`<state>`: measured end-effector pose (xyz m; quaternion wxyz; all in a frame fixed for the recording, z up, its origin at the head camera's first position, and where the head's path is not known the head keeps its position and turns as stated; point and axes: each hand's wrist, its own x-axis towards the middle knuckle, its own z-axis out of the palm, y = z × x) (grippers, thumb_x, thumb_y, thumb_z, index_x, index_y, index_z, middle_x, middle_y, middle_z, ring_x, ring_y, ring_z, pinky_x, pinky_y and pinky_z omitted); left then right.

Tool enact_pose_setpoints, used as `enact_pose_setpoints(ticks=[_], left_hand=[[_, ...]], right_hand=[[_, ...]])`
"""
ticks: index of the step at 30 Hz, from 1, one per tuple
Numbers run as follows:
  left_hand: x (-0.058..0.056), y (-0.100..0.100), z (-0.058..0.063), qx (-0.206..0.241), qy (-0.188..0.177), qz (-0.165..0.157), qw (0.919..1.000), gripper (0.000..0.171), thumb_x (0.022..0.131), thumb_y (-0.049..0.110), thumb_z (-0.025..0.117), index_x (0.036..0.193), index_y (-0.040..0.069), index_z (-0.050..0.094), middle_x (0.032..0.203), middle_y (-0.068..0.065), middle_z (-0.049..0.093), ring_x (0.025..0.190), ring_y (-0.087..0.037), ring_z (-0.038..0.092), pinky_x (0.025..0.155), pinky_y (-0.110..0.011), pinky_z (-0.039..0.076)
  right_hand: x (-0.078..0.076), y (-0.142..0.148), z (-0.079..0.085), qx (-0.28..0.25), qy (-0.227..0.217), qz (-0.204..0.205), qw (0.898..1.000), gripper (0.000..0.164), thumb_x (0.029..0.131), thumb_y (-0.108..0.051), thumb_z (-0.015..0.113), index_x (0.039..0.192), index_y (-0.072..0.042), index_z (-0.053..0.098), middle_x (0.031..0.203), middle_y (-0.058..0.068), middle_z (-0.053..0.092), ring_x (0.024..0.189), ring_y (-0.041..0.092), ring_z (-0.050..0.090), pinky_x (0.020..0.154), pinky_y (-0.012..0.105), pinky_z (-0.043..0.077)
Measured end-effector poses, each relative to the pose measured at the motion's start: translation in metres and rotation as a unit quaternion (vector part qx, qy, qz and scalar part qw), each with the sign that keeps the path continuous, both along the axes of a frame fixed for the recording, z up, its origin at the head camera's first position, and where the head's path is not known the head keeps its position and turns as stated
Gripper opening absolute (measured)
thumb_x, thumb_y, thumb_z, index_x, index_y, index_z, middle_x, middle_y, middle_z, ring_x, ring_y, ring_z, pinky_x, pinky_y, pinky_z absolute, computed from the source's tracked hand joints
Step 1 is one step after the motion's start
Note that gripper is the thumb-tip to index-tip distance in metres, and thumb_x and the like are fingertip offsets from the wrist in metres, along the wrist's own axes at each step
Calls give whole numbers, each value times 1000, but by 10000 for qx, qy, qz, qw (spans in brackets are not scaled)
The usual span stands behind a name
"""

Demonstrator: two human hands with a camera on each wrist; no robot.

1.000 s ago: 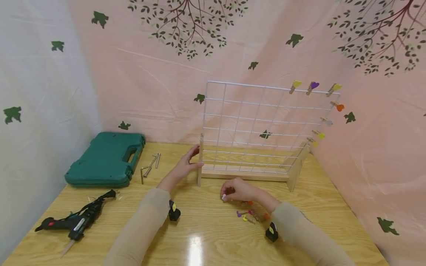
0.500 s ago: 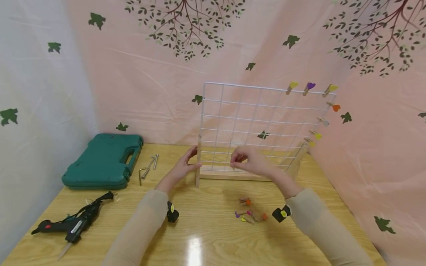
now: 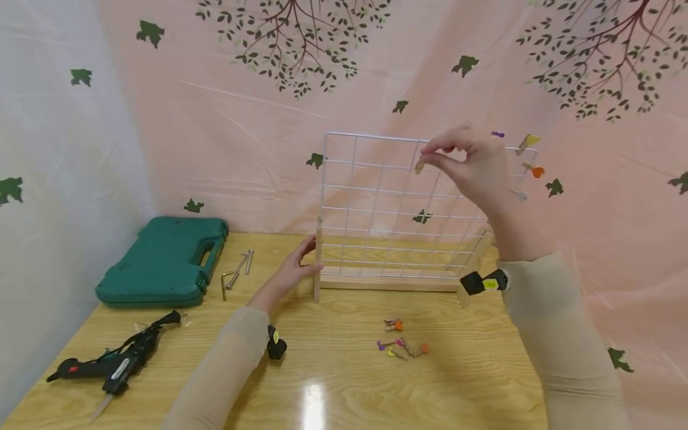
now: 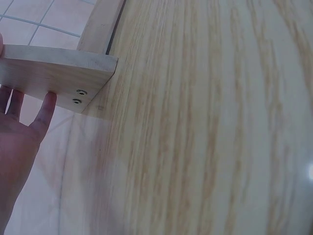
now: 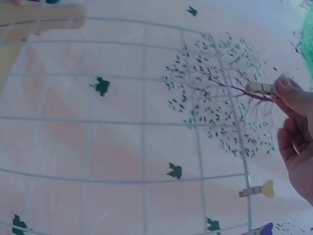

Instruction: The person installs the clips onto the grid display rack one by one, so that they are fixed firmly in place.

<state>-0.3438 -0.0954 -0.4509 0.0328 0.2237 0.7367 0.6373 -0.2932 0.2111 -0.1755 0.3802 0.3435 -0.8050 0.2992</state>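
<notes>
My right hand pinches a small wooden clothespin between thumb and fingertips, near the top bar of the white wire grid. In the right wrist view its wooden end points toward that bar. Lower left, my left hand grips the grid's wooden side leg, fingers against the outer face, where two screw heads show. A yellow heart clothespin and a purple one are clipped along the top bar. An orange heart clothespin sits on the right side, partly behind the right arm.
Several loose clothespins with coloured hearts lie on the wooden table before the grid. To the left are a green case, bolts, a hex key and a black glue gun. A patterned curtain hangs behind.
My right hand has risen from beside the loose clothespins, across the front of the grid, up to its top bar with the clothespin. My left hand stays on the wooden leg.
</notes>
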Motion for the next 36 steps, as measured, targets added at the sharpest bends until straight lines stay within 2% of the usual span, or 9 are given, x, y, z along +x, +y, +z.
enact_pose_setpoints(ticks=[4, 8, 13, 19, 23, 28, 33, 36], left_hand=[[7, 0, 11, 30, -43, -94, 9999, 71, 84, 6, 60, 142, 15, 20, 142, -14, 28, 132, -30, 19, 99, -49, 33], [13, 0, 19, -106, -81, -119, 9998, 71, 85, 5, 58, 143, 11, 17, 143, -15, 26, 133, -30, 18, 100, -47, 33], [16, 0, 21, -175, -145, -139, 9996, 72, 85, 7, 59, 143, 11, 16, 143, -15, 24, 134, -30, 17, 100, -48, 31], [16, 0, 22, -158, -186, -109, 9996, 73, 84, 8, 60, 143, 12, 17, 144, -14, 25, 134, -29, 17, 101, -47, 31], [16, 0, 22, -117, -145, -105, 9998, 73, 84, 7, 60, 143, 12, 17, 143, -15, 25, 133, -30, 17, 101, -48, 31], [15, 0, 20, -96, -95, -143, 9998, 71, 85, 4, 58, 143, 12, 17, 143, -15, 25, 133, -30, 17, 100, -49, 32], [14, -1, 19, -118, -54, -177, 9998, 72, 85, 5, 58, 143, 11, 16, 143, -15, 25, 133, -30, 17, 99, -49, 33], [14, -2, 20, -126, -79, -162, 9998, 72, 85, 6, 59, 143, 12, 16, 143, -14, 25, 133, -30, 17, 99, -48, 33]], right_hand=[[-9, 5, 20, -664, 138, -548, 9962, 12, 72, -16, 73, 81, -7, 73, 72, -9, 64, 75, 3, 42, 69, 18, 33], [-16, 9, 28, -981, -2, -965, 9905, 18, 71, -26, 73, 81, -10, 74, 68, -19, 55, 76, -2, 39, 71, 19, 28], [-24, 12, 28, -1040, -525, -1338, 9841, 23, 70, -33, 72, 83, -14, 74, 72, -13, 52, 81, -2, 37, 76, 23, 25], [-32, 14, 25, -1005, -1276, -1410, 9766, 25, 71, -36, 70, 86, -16, 73, 79, -12, 47, 83, 0, 34, 77, 26, 24], [-34, 15, 23, -857, -1490, -1543, 9730, 26, 72, -38, 69, 88, -18, 73, 82, -12, 43, 84, 1, 33, 76, 27, 24], [-34, 16, 22, -602, -1395, -1583, 9756, 28, 74, -41, 67, 91, -20, 72, 85, -13, 46, 88, 1, 35, 79, 28, 27], [-26, 16, 20, -478, -822, -1180, 9885, 27, 74, -36, 69, 96, -21, 70, 95, -8, 62, 91, 2, 40, 80, 27, 27], [-16, 14, 12, -300, -518, -963, 9936, 25, 75, -34, 69, 99, -25, 69, 100, -8, 64, 90, 3, 42, 77, 22, 29]])
